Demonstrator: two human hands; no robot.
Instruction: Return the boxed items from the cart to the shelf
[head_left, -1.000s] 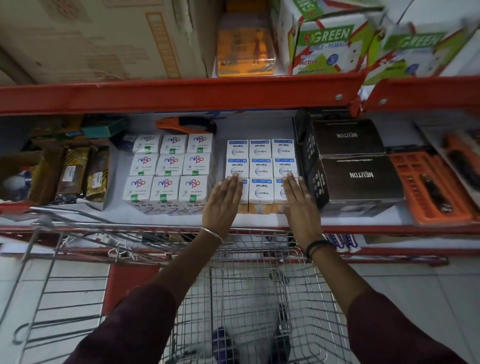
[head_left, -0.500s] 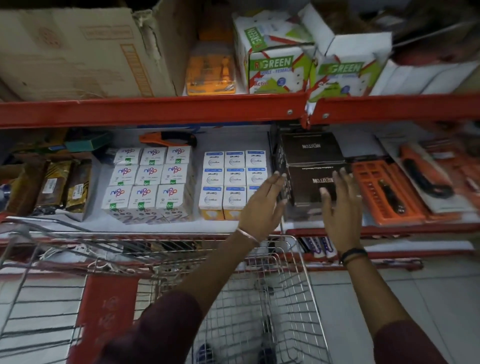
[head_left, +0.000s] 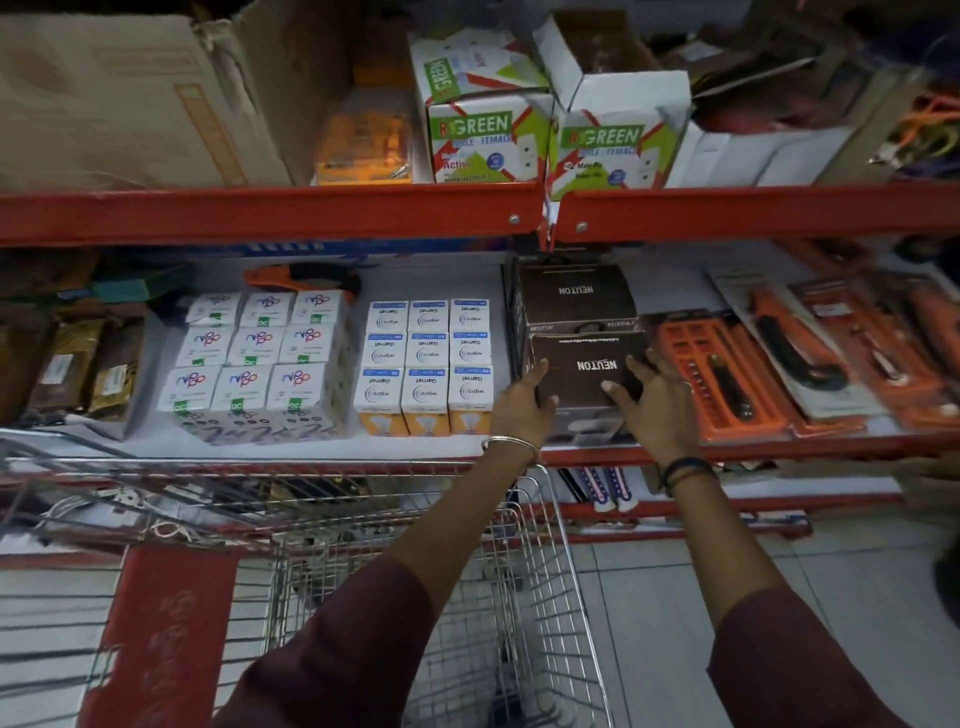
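Note:
A dark brown Neuton box (head_left: 587, 364) stands at the front of the middle shelf (head_left: 322, 446), with a second Neuton box (head_left: 574, 291) behind it. My left hand (head_left: 522, 408) presses on the front box's left side and my right hand (head_left: 657, 402) on its right side, fingers curled over the top. To the left stand white and orange Wipro bulb boxes (head_left: 428, 364) in rows, and further left white bulb boxes with a green mark (head_left: 254, 358). The wire cart (head_left: 514, 571) is below my arms; I see no boxes in its visible part.
Orange tool blister packs (head_left: 727, 379) lie right of the Neuton boxes. Brown packets (head_left: 78, 369) sit at the far left. The upper shelf holds a cardboard carton (head_left: 119, 104), an orange pack (head_left: 363, 140) and green-and-white boxes (head_left: 483, 124). Red shelf beams (head_left: 270, 213) frame the bay.
Both hands left the Wipro bulb boxes, swung right and closed on the sides of the front Neuton box. The view shifted right with them.

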